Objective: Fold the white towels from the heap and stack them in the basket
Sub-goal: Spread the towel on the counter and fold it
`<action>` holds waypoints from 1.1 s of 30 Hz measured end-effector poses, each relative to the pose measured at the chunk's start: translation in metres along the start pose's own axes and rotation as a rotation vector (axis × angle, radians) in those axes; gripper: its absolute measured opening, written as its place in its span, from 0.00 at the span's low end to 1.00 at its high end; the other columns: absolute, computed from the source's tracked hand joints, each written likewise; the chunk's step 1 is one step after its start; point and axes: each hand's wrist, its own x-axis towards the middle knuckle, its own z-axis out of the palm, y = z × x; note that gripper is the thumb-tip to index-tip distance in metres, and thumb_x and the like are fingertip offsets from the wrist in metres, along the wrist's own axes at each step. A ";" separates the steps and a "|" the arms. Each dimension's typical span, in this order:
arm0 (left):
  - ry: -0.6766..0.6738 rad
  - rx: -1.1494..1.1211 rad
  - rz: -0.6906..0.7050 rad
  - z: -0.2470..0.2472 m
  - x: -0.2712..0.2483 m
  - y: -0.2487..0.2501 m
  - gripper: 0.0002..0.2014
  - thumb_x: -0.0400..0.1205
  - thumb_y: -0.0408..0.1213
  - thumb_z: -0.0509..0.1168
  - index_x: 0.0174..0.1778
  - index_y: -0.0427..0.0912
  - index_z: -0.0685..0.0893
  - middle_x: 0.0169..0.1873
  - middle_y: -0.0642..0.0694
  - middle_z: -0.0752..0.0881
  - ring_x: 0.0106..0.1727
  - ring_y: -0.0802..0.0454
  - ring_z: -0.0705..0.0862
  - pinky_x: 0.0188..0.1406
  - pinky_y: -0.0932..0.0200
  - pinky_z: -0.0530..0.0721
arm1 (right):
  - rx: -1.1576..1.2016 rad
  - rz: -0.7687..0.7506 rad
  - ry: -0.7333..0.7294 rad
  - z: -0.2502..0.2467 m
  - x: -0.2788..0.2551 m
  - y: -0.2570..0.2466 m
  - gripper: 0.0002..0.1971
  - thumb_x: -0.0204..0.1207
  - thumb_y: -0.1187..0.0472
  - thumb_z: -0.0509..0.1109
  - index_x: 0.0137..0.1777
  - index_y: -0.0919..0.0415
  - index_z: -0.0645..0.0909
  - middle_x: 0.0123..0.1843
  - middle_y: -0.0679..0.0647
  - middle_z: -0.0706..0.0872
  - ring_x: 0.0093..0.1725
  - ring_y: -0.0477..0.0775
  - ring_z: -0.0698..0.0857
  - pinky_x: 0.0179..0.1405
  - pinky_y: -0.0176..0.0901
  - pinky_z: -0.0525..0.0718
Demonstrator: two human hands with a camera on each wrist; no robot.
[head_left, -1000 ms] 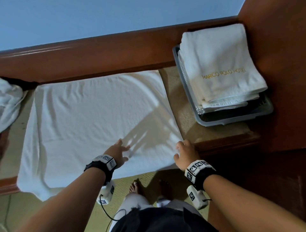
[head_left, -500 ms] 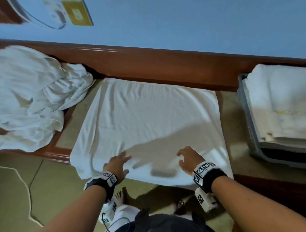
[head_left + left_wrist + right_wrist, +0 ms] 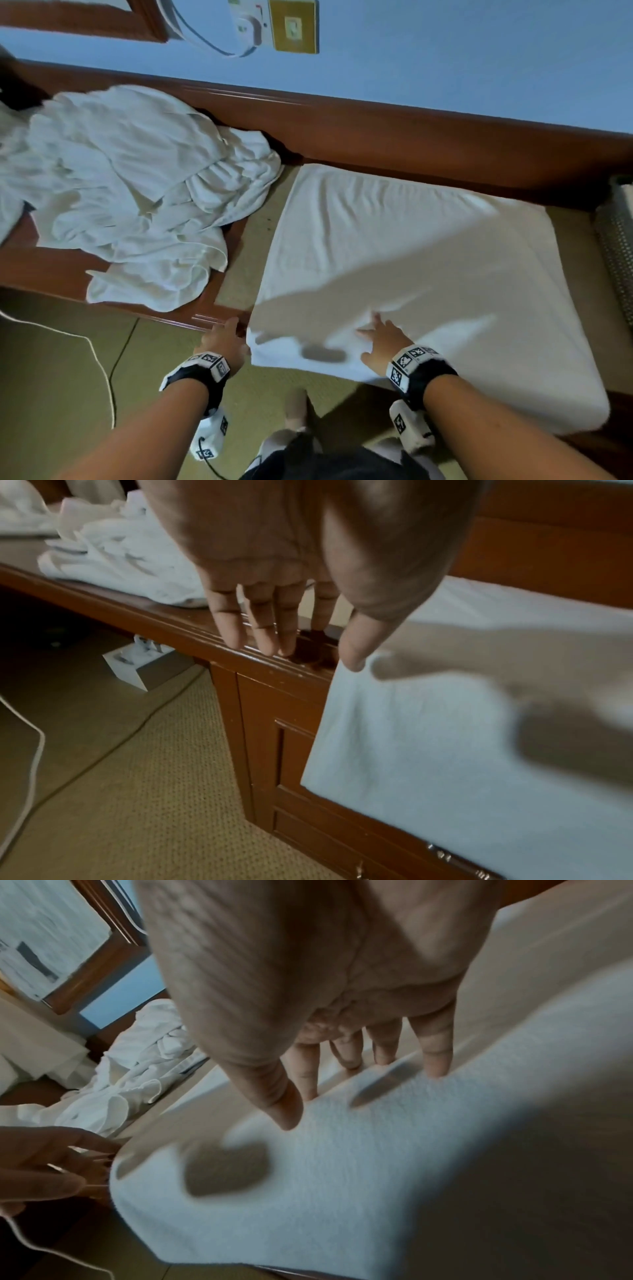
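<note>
A white towel (image 3: 411,267) lies spread flat on the wooden desk, its near edge hanging over the front. My left hand (image 3: 222,339) is open at the towel's near left corner, fingers (image 3: 267,642) straight on the desk's wooden edge (image 3: 192,634) and thumb beside the towel's side edge (image 3: 445,737). My right hand (image 3: 380,339) lies open on the towel near its front edge, fingertips (image 3: 438,1066) pressing the cloth (image 3: 377,1177). The heap of crumpled white towels (image 3: 130,192) sits on the desk to the left. Only a grey sliver of the basket (image 3: 616,246) shows at the far right.
A raised wooden ledge (image 3: 411,137) runs along the desk's back below the blue wall. A wall socket (image 3: 294,27) with a plug is above. A white cable (image 3: 99,359) lies on the carpet at left, and a white box (image 3: 137,666) sits under the desk.
Both hands have slid left along the towel's near edge. The left hand has come off the towel onto the desk edge at its corner. The view swung left, so the basket is nearly out of sight.
</note>
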 end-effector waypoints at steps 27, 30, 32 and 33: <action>0.083 -0.618 0.009 0.025 0.019 0.010 0.11 0.81 0.42 0.68 0.41 0.43 0.73 0.32 0.47 0.79 0.34 0.47 0.77 0.30 0.55 0.69 | 0.047 0.139 -0.210 -0.015 0.004 -0.016 0.33 0.85 0.57 0.60 0.87 0.38 0.52 0.87 0.54 0.27 0.87 0.62 0.35 0.85 0.60 0.51; -0.063 -0.508 0.041 0.029 0.026 -0.008 0.14 0.82 0.51 0.69 0.44 0.45 0.76 0.36 0.48 0.82 0.38 0.48 0.80 0.35 0.55 0.71 | 0.041 0.147 -0.227 -0.015 0.006 -0.015 0.33 0.85 0.54 0.60 0.86 0.36 0.52 0.86 0.53 0.26 0.87 0.61 0.34 0.85 0.62 0.49; -0.089 -0.429 0.041 0.031 0.028 -0.019 0.14 0.82 0.50 0.69 0.40 0.44 0.78 0.34 0.46 0.83 0.36 0.48 0.81 0.34 0.56 0.74 | 0.022 0.148 -0.241 -0.016 0.007 -0.015 0.33 0.86 0.53 0.60 0.87 0.37 0.51 0.86 0.53 0.25 0.87 0.61 0.33 0.85 0.62 0.49; -0.062 -0.424 0.004 0.031 0.029 -0.023 0.13 0.82 0.48 0.69 0.38 0.44 0.79 0.34 0.45 0.83 0.35 0.46 0.81 0.33 0.57 0.76 | 0.015 0.147 -0.249 -0.017 0.007 -0.015 0.33 0.86 0.53 0.59 0.87 0.37 0.51 0.86 0.54 0.25 0.87 0.61 0.33 0.85 0.62 0.49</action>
